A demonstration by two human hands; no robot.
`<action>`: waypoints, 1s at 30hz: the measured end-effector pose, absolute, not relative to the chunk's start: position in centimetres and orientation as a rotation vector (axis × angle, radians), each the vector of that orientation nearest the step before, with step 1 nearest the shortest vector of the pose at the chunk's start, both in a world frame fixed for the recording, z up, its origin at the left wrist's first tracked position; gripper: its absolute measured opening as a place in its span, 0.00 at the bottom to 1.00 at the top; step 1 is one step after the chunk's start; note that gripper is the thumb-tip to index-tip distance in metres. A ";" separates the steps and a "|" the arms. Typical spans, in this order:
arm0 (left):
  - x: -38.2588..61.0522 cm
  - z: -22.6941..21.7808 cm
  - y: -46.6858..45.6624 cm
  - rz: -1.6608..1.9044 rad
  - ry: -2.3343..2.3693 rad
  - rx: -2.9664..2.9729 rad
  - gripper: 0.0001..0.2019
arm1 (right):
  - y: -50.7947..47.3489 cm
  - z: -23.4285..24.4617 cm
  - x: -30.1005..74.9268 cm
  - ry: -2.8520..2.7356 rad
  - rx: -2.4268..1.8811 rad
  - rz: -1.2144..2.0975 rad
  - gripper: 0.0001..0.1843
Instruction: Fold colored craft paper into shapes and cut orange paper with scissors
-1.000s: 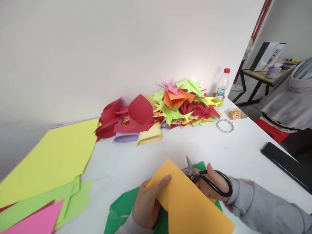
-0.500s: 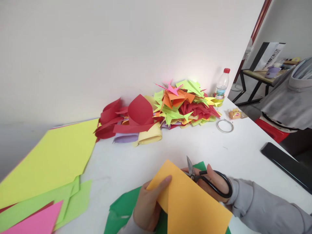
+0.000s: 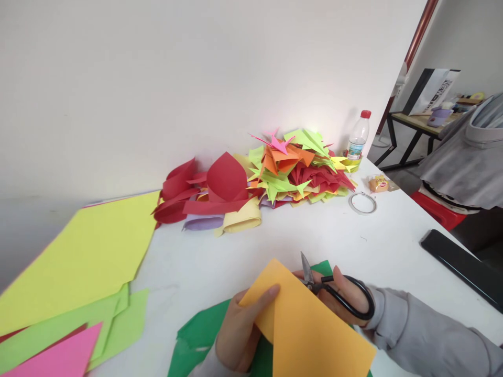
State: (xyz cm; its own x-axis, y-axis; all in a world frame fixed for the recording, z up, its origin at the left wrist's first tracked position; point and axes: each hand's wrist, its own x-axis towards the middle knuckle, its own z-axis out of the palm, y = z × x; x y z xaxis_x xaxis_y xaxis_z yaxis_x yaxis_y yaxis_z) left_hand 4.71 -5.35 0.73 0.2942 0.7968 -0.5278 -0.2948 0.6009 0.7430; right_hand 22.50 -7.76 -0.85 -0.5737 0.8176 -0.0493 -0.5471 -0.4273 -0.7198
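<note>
Folded orange paper (image 3: 314,324), front and centre above green paper (image 3: 208,324) on the worktop (image 3: 176,267). Likely light, thin, fairly stiff, easily creased; best pinched near the folded edge. Left hand (image 3: 243,327) clamped on it, thumb in front. Right hand (image 3: 346,293) wrapped round black-handled scissors (image 3: 315,287), one blade up beside the paper. Bottle (image 3: 357,139) label and snack packet (image 3: 379,183) print too small; bag (image 3: 436,94) lettering unclear.

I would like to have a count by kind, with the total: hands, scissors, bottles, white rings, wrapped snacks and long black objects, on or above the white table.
Hands: 2 (left hand, right hand)
Scissors: 1
Bottle: 1
White ring: 1
Wrapped snack: 1
Long black object: 1
Total: 7
</note>
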 end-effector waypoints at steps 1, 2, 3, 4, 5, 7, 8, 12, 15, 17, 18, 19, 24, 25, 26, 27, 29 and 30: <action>4.7 0.7 -5.4 0.779 1.028 0.582 0.23 | -7.8 -1.0 22.5 -0.847 -0.514 2.065 0.41; 4.8 0.7 -5.5 0.776 1.029 0.586 0.24 | -7.8 -1.2 22.5 -0.851 -0.519 2.068 0.41; 4.8 0.7 -5.6 0.773 1.033 0.588 0.24 | -7.8 -1.3 22.6 -0.856 -0.518 2.069 0.41; 4.9 0.6 -5.6 0.771 1.038 0.589 0.24 | -7.8 -1.4 22.6 -0.858 -0.511 2.069 0.41; 4.9 0.6 -5.7 0.771 1.041 0.588 0.24 | -7.8 -1.5 22.6 -0.860 -0.499 2.070 0.41; 5.0 0.7 -5.8 0.784 1.039 0.585 0.24 | -7.8 -1.5 22.5 -0.851 -0.466 2.075 0.40; 5.1 0.7 -5.9 0.793 1.037 0.584 0.24 | -7.8 -1.5 22.5 -0.844 -0.451 2.078 0.40; 5.2 1.0 -5.9 0.802 1.038 0.584 0.24 | -7.9 -1.4 22.0 -0.816 -0.466 2.029 0.39; 5.2 1.2 -6.0 0.811 1.033 0.582 0.24 | -8.0 -1.5 21.7 -0.812 -0.534 1.959 0.41; 5.2 1.3 -6.0 0.813 1.034 0.578 0.25 | -8.0 -1.5 21.7 -0.818 -0.553 1.948 0.42; 5.2 1.3 -5.9 0.815 1.033 0.576 0.25 | -8.0 -1.5 21.7 -0.822 -0.555 1.946 0.42; 5.2 1.3 -5.9 0.817 1.031 0.575 0.25 | -8.0 -1.5 21.7 -0.827 -0.551 1.948 0.42; 5.1 1.2 -5.8 0.814 1.009 0.583 0.28 | -8.0 -1.1 21.9 -0.830 -0.511 1.977 0.42; 5.1 1.2 -5.8 0.813 1.011 0.579 0.28 | -8.0 -1.1 21.9 -0.817 -0.504 1.984 0.43; 5.1 1.2 -5.8 0.815 1.014 0.573 0.28 | -7.9 -1.0 21.9 -0.802 -0.498 1.987 0.43; 5.0 1.2 -5.8 0.816 1.017 0.566 0.27 | -7.9 -1.0 21.9 -0.787 -0.494 1.987 0.43; 4.9 1.1 -5.7 0.812 1.023 0.561 0.26 | -7.8 -1.0 21.8 -0.764 -0.502 1.981 0.44; 4.8 1.1 -5.7 0.808 1.028 0.562 0.25 | -7.8 -1.1 21.8 -0.759 -0.511 1.979 0.44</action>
State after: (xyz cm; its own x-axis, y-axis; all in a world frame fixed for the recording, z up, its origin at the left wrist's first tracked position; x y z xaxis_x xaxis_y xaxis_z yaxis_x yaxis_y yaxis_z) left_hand 4.83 -5.66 1.10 0.2801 0.8051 -0.5228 -0.3183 0.5917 0.7407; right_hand 21.83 -7.79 -1.09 -0.4864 0.8724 -0.0490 -0.6160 -0.3822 -0.6888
